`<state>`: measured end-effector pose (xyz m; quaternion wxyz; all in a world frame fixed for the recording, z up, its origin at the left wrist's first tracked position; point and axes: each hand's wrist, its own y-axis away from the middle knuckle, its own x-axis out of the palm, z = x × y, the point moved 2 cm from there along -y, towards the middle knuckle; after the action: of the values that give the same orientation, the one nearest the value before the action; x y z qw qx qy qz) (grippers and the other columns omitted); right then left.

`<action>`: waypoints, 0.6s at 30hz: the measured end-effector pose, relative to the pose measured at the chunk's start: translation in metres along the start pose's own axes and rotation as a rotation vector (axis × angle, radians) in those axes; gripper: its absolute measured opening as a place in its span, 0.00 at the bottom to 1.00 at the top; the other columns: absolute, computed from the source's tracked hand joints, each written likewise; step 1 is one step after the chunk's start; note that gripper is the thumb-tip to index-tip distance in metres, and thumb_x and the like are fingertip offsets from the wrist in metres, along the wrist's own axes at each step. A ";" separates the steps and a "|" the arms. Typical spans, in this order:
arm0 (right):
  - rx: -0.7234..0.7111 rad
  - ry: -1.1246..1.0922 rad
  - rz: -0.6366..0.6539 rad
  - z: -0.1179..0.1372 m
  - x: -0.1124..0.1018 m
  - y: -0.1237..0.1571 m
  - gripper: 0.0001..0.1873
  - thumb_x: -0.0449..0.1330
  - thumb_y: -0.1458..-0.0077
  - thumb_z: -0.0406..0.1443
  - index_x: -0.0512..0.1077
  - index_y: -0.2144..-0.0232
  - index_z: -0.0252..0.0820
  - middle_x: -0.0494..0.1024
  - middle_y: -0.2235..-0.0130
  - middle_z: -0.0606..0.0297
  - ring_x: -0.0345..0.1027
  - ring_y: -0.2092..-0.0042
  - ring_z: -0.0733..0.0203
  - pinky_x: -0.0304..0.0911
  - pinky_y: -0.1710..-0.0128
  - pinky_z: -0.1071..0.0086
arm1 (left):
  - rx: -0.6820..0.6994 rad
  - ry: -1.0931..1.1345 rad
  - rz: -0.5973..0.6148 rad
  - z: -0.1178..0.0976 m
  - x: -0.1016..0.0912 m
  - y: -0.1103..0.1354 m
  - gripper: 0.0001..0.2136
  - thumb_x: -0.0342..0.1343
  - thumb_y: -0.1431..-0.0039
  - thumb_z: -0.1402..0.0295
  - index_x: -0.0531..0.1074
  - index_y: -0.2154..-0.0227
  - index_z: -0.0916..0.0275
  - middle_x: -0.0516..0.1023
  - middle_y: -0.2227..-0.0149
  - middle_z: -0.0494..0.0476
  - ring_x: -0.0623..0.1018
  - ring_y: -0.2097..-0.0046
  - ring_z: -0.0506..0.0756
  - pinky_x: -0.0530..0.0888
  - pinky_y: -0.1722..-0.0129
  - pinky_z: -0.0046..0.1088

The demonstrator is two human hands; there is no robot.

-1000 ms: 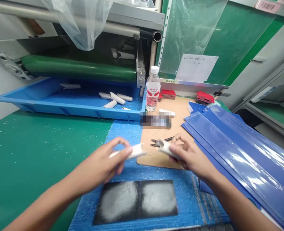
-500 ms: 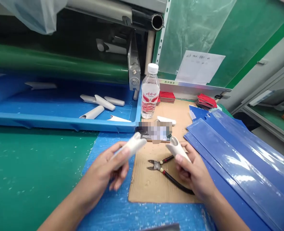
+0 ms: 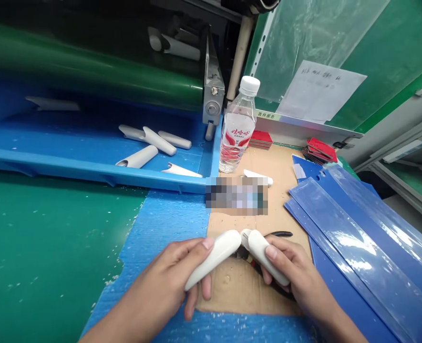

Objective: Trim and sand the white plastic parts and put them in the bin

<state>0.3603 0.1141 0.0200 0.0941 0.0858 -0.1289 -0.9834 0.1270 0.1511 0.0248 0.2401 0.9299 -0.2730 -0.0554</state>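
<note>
My left hand (image 3: 168, 271) is shut around a white plastic tube piece (image 3: 214, 257), and my right hand (image 3: 291, 271) grips a similar white piece (image 3: 266, 257). Their ends meet above a brown cardboard sheet (image 3: 232, 293). Beneath my hands lie black-handled side-cutting pliers (image 3: 280, 234), mostly hidden, with only part of a handle showing. A short white piece (image 3: 257, 177) lies farther back on the cardboard.
A blue tray (image 3: 89, 169) holds several white tubes. A water bottle (image 3: 237, 126) stands at its corner. Blue plastic strips (image 3: 357, 238) are stacked on the right, red pads (image 3: 320, 150) lie at the back, and a blurred patch (image 3: 236, 195) covers part of the cardboard.
My hands have come together, bringing the two white pieces end to end above the pliers, which are now mostly covered. The view has tilted slightly.
</note>
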 end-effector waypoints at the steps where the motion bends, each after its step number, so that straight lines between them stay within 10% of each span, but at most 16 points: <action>1: 0.004 0.011 0.002 0.001 0.000 0.000 0.24 0.54 0.33 0.52 0.70 0.71 0.39 0.70 0.77 0.68 0.54 0.77 0.68 0.47 0.78 0.73 | -0.004 0.014 0.004 0.000 0.000 0.000 0.24 0.48 0.33 0.52 0.73 0.78 0.63 0.72 0.82 0.48 0.71 0.83 0.47 0.63 0.82 0.21; 13: 0.010 0.047 -0.007 0.002 0.001 0.000 0.26 0.53 0.34 0.52 0.70 0.73 0.38 0.70 0.79 0.68 0.54 0.77 0.67 0.47 0.78 0.72 | -0.018 -0.010 -0.021 -0.001 -0.004 0.000 0.26 0.45 0.34 0.49 0.72 0.79 0.62 0.70 0.86 0.49 0.68 0.84 0.50 0.62 0.82 0.24; 18: -0.009 0.004 -0.042 0.003 -0.001 0.000 0.21 0.58 0.36 0.51 0.73 0.66 0.39 0.71 0.75 0.69 0.56 0.76 0.66 0.48 0.78 0.73 | 0.195 -0.473 -0.206 -0.005 -0.011 0.001 0.22 0.42 0.31 0.50 0.74 0.70 0.57 0.77 0.77 0.50 0.76 0.73 0.55 0.69 0.70 0.30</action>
<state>0.3606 0.1152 0.0225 0.0743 0.0900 -0.1225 -0.9856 0.1188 0.1582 0.0297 0.0722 0.9326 -0.2297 -0.2687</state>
